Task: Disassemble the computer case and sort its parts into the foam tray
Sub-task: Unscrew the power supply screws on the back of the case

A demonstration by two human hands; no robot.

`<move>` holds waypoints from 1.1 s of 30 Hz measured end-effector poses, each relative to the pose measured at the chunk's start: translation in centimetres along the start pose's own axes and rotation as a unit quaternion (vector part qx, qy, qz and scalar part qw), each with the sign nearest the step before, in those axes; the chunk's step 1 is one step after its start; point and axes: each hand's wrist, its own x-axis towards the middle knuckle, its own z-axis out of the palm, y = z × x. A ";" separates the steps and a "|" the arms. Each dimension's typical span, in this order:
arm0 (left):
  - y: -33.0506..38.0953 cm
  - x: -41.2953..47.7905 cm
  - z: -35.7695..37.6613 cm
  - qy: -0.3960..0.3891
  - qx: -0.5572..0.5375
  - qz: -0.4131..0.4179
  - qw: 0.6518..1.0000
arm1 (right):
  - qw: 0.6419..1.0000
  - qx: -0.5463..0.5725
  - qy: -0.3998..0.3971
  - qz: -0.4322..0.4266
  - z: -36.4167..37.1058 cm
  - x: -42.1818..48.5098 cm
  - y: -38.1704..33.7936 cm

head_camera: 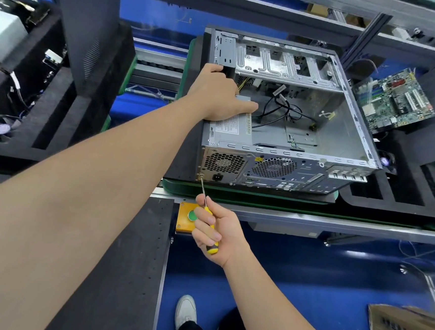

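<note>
Computer case (pixel 288 169): open side up on a green-edged pallet (pixel 248 194), rear panel facing the person.
Power supply (pixel 231 129): in the case's near-left corner. The left hand (pixel 221 95) has its grip clamped over it, probably steadying it while fasteners come out.
Screwdriver (pixel 209 212): right hand (pixel 219 234) grip closed round the handle, tip on the rear panel's lower-left screw (pixel 201 176).
Motherboard (pixel 396 100): on the foam tray (pixel 415 194), right of the case.
</note>
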 end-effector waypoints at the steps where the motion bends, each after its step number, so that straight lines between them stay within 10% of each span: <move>1: 0.0 0.0 0.0 0.000 0.000 -0.001 1.000 | 1.000 -0.001 -0.002 -0.004 0.0 -0.1 -0.2; 7: 0.0 0.1 0.0 0.001 0.000 -0.002 1.000 | 0.984 -0.154 0.055 -0.073 0.7 0.3 -0.3; 12: 0.0 0.1 0.1 -0.001 0.005 -0.002 1.000 | 0.885 -0.403 0.158 -0.171 1.9 0.6 1.1; 15: 0.0 0.1 0.1 0.000 0.003 -0.001 1.000 | 0.721 -0.594 0.271 -0.233 2.6 1.0 2.2; 18: 0.0 0.0 0.2 0.002 0.002 -0.001 1.000 | 0.462 -0.791 0.336 -0.222 2.4 1.5 2.6; 21: 0.0 0.1 0.2 0.002 0.004 -0.002 1.000 | 0.363 -0.837 0.342 -0.224 1.9 1.8 2.7; 24: 0.0 0.1 0.1 0.001 0.006 0.001 1.000 | 0.427 -0.795 0.338 -0.267 1.3 1.6 2.3; 30: 0.0 0.1 0.1 -0.002 0.004 -0.001 1.000 | 0.758 -0.573 0.248 -0.187 1.2 0.5 1.0; 33: 0.0 0.0 0.0 -0.001 0.002 0.000 1.000 | 0.869 -0.431 0.214 -0.113 1.4 0.4 0.0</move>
